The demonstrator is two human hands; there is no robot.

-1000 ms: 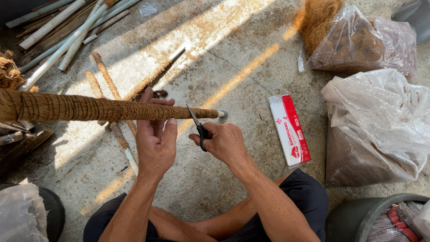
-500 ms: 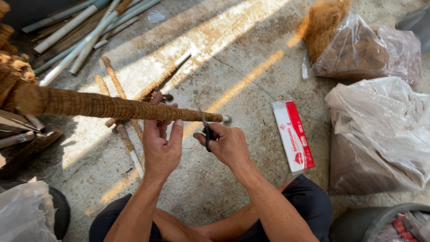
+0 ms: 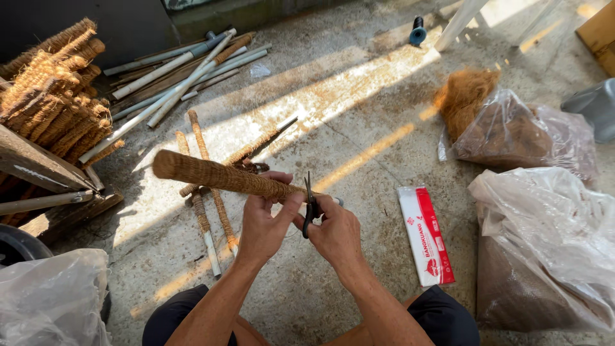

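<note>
My left hand (image 3: 264, 223) grips a long pole wrapped in brown coir rope (image 3: 221, 176), which points up and to the left. My right hand (image 3: 335, 229) holds black scissors (image 3: 309, 206) upright against the near end of the pole, just right of my left thumb. A short bare tip of the pole shows beyond my right hand. Both forearms reach in from the bottom of the head view.
Finished coir poles (image 3: 48, 102) are stacked at the left. Grey pipes (image 3: 179, 77) and several part-wrapped sticks (image 3: 205, 211) lie on the concrete floor. Plastic bags of brown fibre (image 3: 525, 138) sit at the right beside a red and white flat packet (image 3: 426, 234). A white bag (image 3: 45, 301) lies bottom left.
The pole has swung so its far end now points up-left and looks shorter. My hands have drawn closer together, the scissors now upright against the pole.
</note>
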